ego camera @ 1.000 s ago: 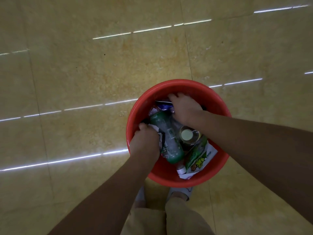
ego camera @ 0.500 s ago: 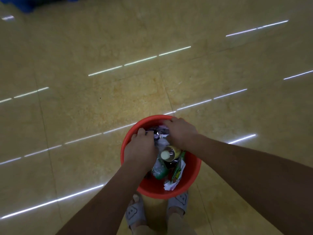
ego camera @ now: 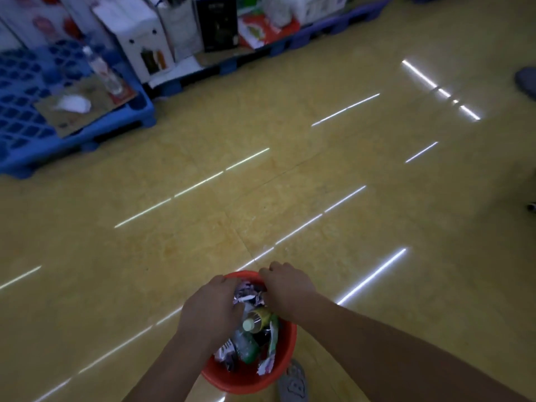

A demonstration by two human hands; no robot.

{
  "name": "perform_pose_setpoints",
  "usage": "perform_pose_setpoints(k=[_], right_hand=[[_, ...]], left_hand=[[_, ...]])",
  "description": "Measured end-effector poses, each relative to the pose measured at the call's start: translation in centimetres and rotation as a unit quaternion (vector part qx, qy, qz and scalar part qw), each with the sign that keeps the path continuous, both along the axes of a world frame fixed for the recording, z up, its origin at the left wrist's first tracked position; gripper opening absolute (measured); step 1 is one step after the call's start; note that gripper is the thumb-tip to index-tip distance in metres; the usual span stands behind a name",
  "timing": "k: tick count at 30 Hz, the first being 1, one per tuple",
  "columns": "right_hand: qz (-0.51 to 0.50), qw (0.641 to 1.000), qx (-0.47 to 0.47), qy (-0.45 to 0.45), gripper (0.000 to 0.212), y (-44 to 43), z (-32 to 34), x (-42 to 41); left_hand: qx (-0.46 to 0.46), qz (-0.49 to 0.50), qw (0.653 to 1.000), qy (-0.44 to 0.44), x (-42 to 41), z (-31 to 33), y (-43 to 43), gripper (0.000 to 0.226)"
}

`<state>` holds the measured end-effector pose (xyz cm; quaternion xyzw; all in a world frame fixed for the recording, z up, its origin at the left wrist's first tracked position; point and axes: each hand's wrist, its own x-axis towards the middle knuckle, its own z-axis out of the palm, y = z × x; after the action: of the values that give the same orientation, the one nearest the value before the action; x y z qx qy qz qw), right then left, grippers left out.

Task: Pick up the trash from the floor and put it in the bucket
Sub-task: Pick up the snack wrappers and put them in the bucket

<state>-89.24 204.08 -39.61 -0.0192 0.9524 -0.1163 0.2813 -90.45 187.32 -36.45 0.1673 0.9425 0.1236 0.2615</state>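
The red bucket (ego camera: 285,348) stands on the yellow tiled floor just in front of my feet. It holds trash: a green bottle (ego camera: 246,345), a yellow-capped bottle (ego camera: 258,317), a green-and-white wrapper (ego camera: 271,343) and a crumpled silvery wrapper (ego camera: 248,290) at the far side. My left hand (ego camera: 210,309) is over the bucket's far left, fingers curled, thumb against the silvery wrapper. My right hand (ego camera: 287,288) hangs over the far rim with curled fingers right beside that wrapper. Whether it holds anything is hidden.
A blue plastic pallet (ego camera: 34,129) with cardboard, a clear bottle (ego camera: 101,69) and a white scrap sits at the far left. Boxes (ego camera: 139,33) line a second pallet along the back. Someone's shoe (ego camera: 526,82) shows at the right edge. My grey sandal (ego camera: 293,382) is beside the bucket.
The view has tilted up from the bucket to the room, showing pallets and boxes. Both hands have shifted from inside the bucket to its far rim around the silvery wrapper.
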Motion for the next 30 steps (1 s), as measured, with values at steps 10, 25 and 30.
perform_pose_setpoints(k=[10,25,30], right_hand=[[-0.104,0.991,0.04,0.08,0.039,-0.1,14.5,6.1],[-0.307,0.935,0.096,0.146,0.041,3.0,28.0,24.5],[-0.375,0.907,0.117,0.153,0.036,4.3,29.4,31.9]], left_hand=[[0.02,-0.128,0.99,0.06,0.9,13.7,-0.9,0.058],[0.107,-0.322,0.93,0.141,11.5,27.0,6.2,0.056],[0.124,-0.4,0.899,0.128,17.1,28.6,9.6,0.054]])
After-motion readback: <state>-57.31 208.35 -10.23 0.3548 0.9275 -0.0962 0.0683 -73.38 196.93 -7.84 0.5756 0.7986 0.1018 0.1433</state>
